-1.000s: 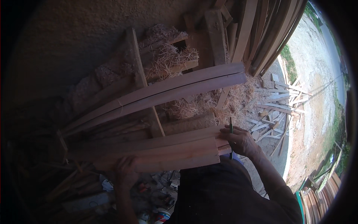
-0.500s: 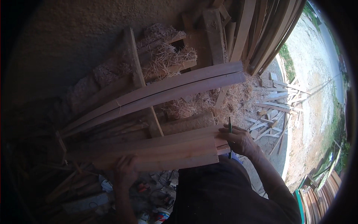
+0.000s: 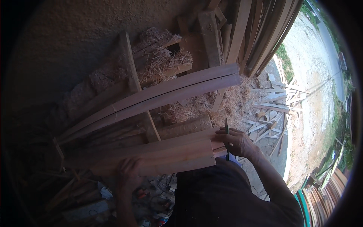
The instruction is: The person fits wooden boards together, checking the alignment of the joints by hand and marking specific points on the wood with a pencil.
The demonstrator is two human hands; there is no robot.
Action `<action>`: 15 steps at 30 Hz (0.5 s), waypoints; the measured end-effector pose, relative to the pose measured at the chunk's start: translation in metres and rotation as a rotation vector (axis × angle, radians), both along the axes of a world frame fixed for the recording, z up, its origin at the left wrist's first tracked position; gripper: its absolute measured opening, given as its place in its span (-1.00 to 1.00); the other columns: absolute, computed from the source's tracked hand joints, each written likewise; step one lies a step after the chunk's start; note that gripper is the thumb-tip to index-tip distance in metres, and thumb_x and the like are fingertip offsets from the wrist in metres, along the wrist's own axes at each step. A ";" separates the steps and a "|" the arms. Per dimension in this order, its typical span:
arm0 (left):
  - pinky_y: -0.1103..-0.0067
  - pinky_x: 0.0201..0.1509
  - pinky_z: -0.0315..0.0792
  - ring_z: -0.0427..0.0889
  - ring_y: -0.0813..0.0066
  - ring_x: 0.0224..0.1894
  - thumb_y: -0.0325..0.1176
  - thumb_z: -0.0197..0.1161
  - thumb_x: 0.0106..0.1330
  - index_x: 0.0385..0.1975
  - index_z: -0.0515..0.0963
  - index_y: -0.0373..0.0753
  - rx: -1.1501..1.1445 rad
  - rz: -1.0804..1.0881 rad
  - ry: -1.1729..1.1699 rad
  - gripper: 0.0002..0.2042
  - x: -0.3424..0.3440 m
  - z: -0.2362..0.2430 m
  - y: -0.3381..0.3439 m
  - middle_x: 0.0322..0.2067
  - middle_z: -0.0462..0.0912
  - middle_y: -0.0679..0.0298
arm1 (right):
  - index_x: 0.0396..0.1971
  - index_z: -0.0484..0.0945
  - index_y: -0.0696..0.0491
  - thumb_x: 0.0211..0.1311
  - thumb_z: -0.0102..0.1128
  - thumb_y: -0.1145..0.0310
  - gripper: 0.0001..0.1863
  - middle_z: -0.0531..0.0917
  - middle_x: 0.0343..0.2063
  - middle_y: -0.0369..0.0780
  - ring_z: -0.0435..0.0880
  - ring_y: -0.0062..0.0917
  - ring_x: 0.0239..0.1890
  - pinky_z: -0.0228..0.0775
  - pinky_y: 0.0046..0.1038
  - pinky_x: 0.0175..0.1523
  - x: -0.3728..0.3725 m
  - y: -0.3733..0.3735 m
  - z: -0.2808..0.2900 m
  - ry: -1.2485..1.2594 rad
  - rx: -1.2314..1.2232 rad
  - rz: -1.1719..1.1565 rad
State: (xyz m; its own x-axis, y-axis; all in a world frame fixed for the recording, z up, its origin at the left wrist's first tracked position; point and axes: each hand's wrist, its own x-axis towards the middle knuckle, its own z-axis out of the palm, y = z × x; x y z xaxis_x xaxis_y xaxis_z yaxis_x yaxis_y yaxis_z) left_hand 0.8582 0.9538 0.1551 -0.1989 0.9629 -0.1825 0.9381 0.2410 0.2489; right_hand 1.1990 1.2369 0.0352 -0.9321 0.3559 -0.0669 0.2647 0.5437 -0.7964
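Lying near 6 o'clock, the wooden planks (image 3: 177, 160) look sawn and stacked, ends staggered; whether they are marked cannot be told. Their long axis runs from 9 o'clock, cut ends pointing toward 3. The right hand (image 3: 241, 143) pinches a green pencil (image 3: 227, 130) beside those ends; the left hand (image 3: 128, 171) curls over their lower edge, thumb hidden, clamping unclear.

Left hand (image 3: 128, 173) with bent fingers (image 3: 131, 162), right hand (image 3: 241, 144) farther forward, forearm (image 3: 273, 176) diagonal
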 end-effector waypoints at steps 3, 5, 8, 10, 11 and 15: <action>0.22 0.03 0.54 0.68 0.09 -0.08 -0.44 0.49 -0.20 -0.12 0.59 -0.15 0.031 -0.029 -0.081 -0.50 0.020 0.000 0.024 -0.11 0.72 0.21 | 0.13 0.60 -0.04 0.10 0.44 0.47 -0.48 0.67 0.15 -0.19 0.67 -0.21 0.18 0.59 -0.22 0.23 0.005 0.008 0.009 0.037 -0.135 -0.069; 0.22 0.02 0.54 0.68 0.10 -0.09 -0.44 0.49 -0.20 -0.09 0.59 -0.15 0.040 -0.056 -0.097 -0.48 0.031 -0.001 0.034 -0.10 0.72 0.22 | 0.15 0.60 -0.02 0.12 0.45 0.45 -0.47 0.70 0.11 -0.16 0.70 -0.22 0.15 0.59 -0.24 0.19 0.012 0.012 0.017 0.062 -0.217 -0.158; 0.22 -0.01 0.56 0.69 0.10 -0.10 -0.40 0.51 -0.19 -0.10 0.59 -0.15 0.055 -0.066 -0.070 -0.48 0.039 -0.007 0.040 -0.11 0.72 0.22 | 0.18 0.60 0.06 0.38 0.32 0.24 -0.57 0.77 -0.08 -0.10 0.79 -0.28 -0.03 0.59 -0.29 0.07 0.022 0.016 0.031 0.112 -0.256 -0.300; 0.23 -0.01 0.56 0.69 0.11 -0.09 -0.37 0.53 -0.19 -0.11 0.59 -0.15 0.031 -0.059 -0.071 -0.49 0.038 -0.012 0.035 -0.11 0.73 0.23 | 0.17 0.60 0.10 0.47 0.17 0.08 -0.53 0.78 -0.17 -0.09 0.81 -0.31 -0.11 0.60 -0.30 0.04 0.027 0.016 0.036 0.073 -0.339 -0.438; 0.23 -0.02 0.56 0.70 0.12 -0.09 -0.36 0.54 -0.18 -0.11 0.59 -0.15 0.018 -0.054 -0.070 -0.49 0.037 -0.014 0.033 -0.11 0.73 0.23 | 0.16 0.60 0.12 0.52 0.10 0.00 -0.49 0.79 -0.22 -0.09 0.81 -0.33 -0.15 0.60 -0.31 0.03 0.028 0.015 0.037 0.055 -0.382 -0.505; 0.24 -0.01 0.57 0.71 0.14 -0.08 -0.32 0.55 -0.18 -0.12 0.60 -0.14 0.023 -0.057 -0.055 -0.49 0.036 -0.017 0.029 -0.11 0.74 0.25 | 0.02 0.69 0.17 0.58 -0.08 -0.08 -0.40 0.77 -0.34 -0.09 0.81 -0.37 -0.24 0.60 -0.34 -0.07 0.027 0.019 0.038 0.095 -0.431 -0.473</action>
State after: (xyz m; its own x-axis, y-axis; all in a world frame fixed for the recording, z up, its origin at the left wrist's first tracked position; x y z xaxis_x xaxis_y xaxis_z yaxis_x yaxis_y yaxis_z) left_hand 0.8939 0.9833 0.1378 -0.1343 0.9763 -0.1696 0.9347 0.1816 0.3054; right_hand 1.2257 1.2555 0.0733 -0.6900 0.6894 -0.2205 0.3151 0.0118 -0.9490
